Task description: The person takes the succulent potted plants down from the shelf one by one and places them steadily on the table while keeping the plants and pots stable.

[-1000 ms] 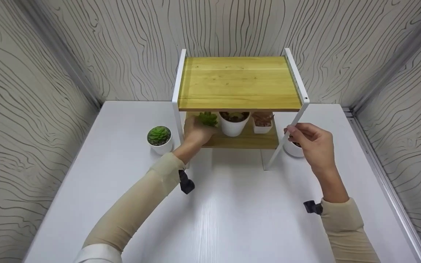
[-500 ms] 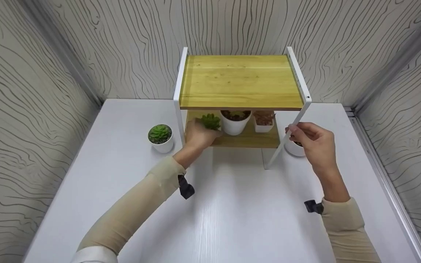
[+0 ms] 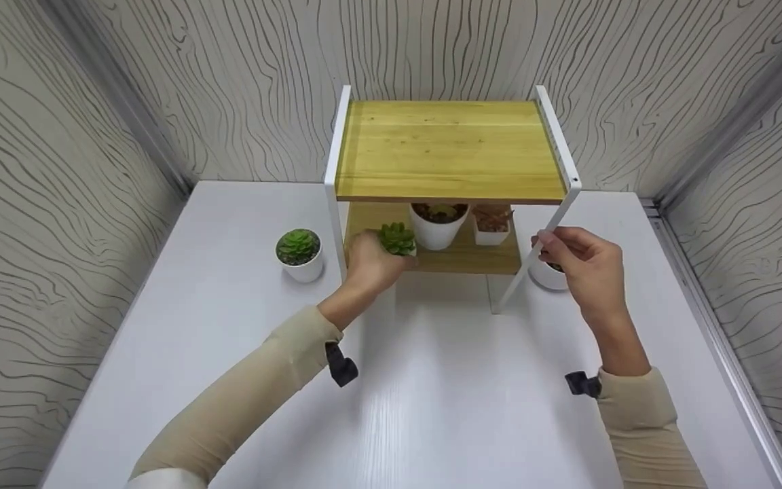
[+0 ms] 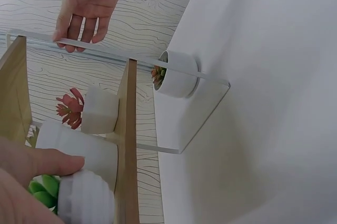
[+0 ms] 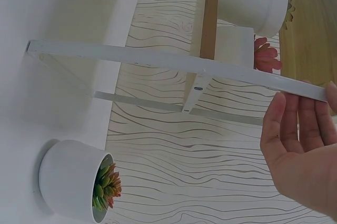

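In the head view my left hand reaches in at the front left of the shelf rack's lower wooden board. It grips a small white pot with a green succulent; in the left wrist view the thumb lies over the ribbed pot, while most other fingers are hidden. Beside it on that board stand a larger white pot and a square white pot with a red succulent. My right hand pinches the rack's white front right upright between thumb and fingers.
Left of the rack, a potted green succulent stands on the white table. Another round white pot sits right of the rack, partly behind my right hand in the head view. The upper board overhangs the lower one.
My left hand has drawn the small potted succulent a little toward me and to the right, near the lower board's front edge. My right hand keeps its hold on the upright.
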`<state>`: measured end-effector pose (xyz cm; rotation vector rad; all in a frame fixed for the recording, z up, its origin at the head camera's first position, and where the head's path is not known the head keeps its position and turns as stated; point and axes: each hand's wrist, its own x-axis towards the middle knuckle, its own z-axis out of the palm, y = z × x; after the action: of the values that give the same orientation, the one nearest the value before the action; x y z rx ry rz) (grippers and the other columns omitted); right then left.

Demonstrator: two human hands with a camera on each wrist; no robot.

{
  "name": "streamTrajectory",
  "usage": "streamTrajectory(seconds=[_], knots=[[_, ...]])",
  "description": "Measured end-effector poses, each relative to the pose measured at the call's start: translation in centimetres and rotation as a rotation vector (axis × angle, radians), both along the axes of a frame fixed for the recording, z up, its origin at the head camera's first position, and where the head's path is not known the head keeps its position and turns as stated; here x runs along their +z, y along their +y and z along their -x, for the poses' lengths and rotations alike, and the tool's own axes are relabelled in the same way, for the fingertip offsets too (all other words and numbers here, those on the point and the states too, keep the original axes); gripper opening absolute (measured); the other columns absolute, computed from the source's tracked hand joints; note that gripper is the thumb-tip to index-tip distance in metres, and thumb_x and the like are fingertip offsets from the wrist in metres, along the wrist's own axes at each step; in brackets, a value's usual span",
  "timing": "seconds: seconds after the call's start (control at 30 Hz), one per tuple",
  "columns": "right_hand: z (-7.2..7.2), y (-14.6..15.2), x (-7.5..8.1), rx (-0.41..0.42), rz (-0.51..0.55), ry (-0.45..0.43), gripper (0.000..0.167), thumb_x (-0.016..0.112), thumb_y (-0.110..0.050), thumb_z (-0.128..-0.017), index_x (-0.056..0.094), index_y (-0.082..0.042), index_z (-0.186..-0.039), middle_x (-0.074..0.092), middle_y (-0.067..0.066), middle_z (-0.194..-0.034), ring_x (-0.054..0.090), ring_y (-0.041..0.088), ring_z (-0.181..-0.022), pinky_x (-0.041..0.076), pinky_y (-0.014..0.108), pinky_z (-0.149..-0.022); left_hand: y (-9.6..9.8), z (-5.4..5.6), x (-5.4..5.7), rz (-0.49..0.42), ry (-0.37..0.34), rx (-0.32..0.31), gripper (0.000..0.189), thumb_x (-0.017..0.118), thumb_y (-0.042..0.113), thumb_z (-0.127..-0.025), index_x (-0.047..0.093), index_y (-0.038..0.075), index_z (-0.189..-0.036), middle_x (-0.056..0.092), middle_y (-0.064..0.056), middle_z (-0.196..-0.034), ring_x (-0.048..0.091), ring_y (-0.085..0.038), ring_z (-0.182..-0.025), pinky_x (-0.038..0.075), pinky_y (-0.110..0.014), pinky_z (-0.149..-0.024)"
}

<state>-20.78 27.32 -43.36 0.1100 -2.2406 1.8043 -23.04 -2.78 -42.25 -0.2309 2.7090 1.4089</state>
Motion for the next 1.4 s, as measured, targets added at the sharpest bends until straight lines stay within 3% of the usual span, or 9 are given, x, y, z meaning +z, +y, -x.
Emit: streamTrajectory(seconds=[0.3, 0.83, 1.07, 1.4], knots=[[0.0, -0.1, 0.0, -0.017, -0.047, -0.024, 0.034, 0.068, -0.029, -0.090, 0.069, 0.000, -0.107, 0.077, -0.004, -0.094, 0.071, 0.007, -0.088, 0.058, 0.016, -0.077, -0.3, -1.7, -0.2, -0.031, 0.027, -0.050, 0.045, 0.085, 0.020, -0.066, 0.062, 0.005, -0.101, 0.066, -0.008, -0.097, 0.058, -0.017, -0.087, 0.054, -0.031, -0.076], [-0.2, 0.1, 0.1, -0.011, -0.060, -0.040, 0.037, 0.067, -0.030, -0.090, 0.067, 0.001, -0.111, 0.076, -0.004, -0.098, 0.070, 0.005, -0.098, 0.054, 0.012, -0.086, -1.1, -4.5, -0.9, -0.108, 0.036, -0.101, 0.057, 0.086, 0.016, -0.064, 0.061, 0.003, -0.114, 0.068, -0.009, -0.107, 0.062, -0.019, -0.098, 0.055, -0.033, -0.085], [0.0, 0.1, -0.2, 0.032, 0.038, -0.008, 0.033, 0.069, -0.022, -0.089, 0.067, 0.004, -0.108, 0.075, -0.002, -0.096, 0.072, 0.009, -0.092, 0.058, 0.019, -0.083, -1.6, -5.3, -1.7, -0.105, 0.076, -0.141, 0.057, 0.086, 0.017, -0.066, 0.063, 0.005, -0.116, 0.067, -0.007, -0.110, 0.062, -0.020, -0.103, 0.055, -0.035, -0.089], [0.0, 0.0, -0.5, 0.014, 0.058, -0.008, 0.033, 0.069, -0.023, -0.089, 0.067, 0.003, -0.109, 0.075, -0.002, -0.096, 0.072, 0.010, -0.092, 0.058, 0.019, -0.083, -2.0, -6.1, -3.0, -0.065, 0.108, -0.118, 0.066, 0.088, 0.017, -0.064, 0.059, 0.004, -0.122, 0.058, -0.010, -0.119, 0.059, -0.024, -0.110, 0.053, -0.038, -0.095]])
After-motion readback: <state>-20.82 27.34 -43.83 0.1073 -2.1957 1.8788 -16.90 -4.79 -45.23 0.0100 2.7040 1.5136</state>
